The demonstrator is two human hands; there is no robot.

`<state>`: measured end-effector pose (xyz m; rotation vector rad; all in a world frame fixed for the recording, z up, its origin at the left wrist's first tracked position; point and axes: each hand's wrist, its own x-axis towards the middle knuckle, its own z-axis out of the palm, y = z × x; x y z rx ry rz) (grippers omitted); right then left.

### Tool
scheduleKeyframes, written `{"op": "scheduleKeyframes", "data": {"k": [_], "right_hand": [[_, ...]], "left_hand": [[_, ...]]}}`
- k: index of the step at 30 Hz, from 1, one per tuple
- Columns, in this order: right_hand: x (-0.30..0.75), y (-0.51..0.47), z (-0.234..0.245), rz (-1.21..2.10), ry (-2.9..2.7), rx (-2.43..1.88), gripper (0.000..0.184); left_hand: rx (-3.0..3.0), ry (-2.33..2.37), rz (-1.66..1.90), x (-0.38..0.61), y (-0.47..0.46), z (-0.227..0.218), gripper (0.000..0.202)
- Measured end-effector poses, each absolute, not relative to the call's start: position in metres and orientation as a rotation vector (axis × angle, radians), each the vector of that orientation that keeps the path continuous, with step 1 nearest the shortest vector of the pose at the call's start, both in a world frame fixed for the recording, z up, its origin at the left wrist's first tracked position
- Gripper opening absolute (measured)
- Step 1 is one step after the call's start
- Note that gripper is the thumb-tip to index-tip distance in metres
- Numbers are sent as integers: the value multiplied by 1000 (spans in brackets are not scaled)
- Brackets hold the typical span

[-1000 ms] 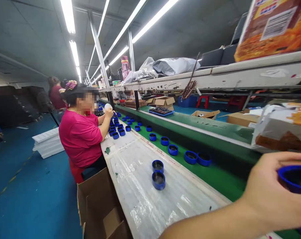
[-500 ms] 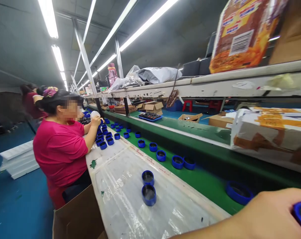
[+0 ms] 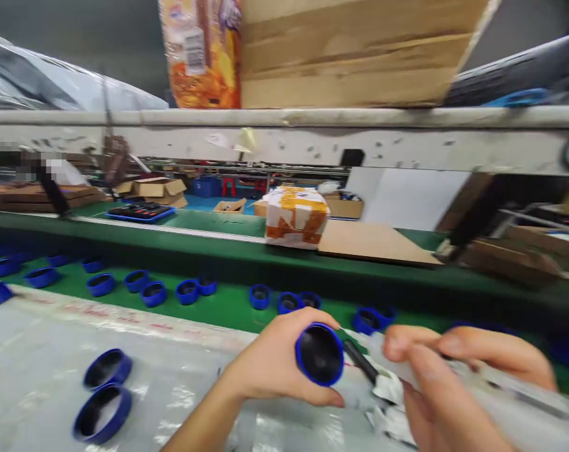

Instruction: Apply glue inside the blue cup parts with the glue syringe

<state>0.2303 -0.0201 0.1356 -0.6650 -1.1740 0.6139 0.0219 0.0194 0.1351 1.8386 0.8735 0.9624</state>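
Note:
My left hand (image 3: 278, 361) is wrapped round a blue round cap (image 3: 320, 355) with a dark inside, its open face turned toward me. To the right, my right hand (image 3: 463, 383) pinches a whitish, translucent thing (image 3: 514, 402); blur hides its exact kind. Between the hands lie a black pen-like stick (image 3: 361, 362) and some crumpled white tissue (image 3: 392, 402). Two more blue caps, one nearer (image 3: 102, 414) and one behind it (image 3: 107, 368), rest touching each other on the plastic-covered table (image 3: 185, 358) at left.
Several blue caps (image 3: 153, 293) stand along the green belt (image 3: 232, 307) behind the table. Beyond it are a taped box (image 3: 297, 216), a cardboard sheet (image 3: 373, 242) and a blue tray of dark parts (image 3: 140, 211). A shelf rail (image 3: 284, 119) crosses above, carrying a snack bag (image 3: 202, 56).
My view has swung right, and the co-worker in pink has left the picture. My left hand, with the cap, is now near the middle. My right hand has come into view with the whitish thing.

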Motion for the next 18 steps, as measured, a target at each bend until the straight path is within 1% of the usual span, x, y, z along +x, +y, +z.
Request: {"op": "scheduleKeyframes", "data": {"k": [2,4,9,13,18], "right_hand": [[225,-18,152,588,-1268,-573,13],[219,-16,159,600,-1354,-494,10],[209,-20,157,687,-1310,-517,21],[208,-21,156,729,-1305,-540,22],[211,-17,155,665,-1386,-546,23]], "left_hand": [[1770,921,916,25,16,138,83],[1725,941,884,27,13,142,85],[1746,909,834,29,8,148,68],[1761,933,815,30,6,153,60],[1822,976,806,30,3,157,53]]}}
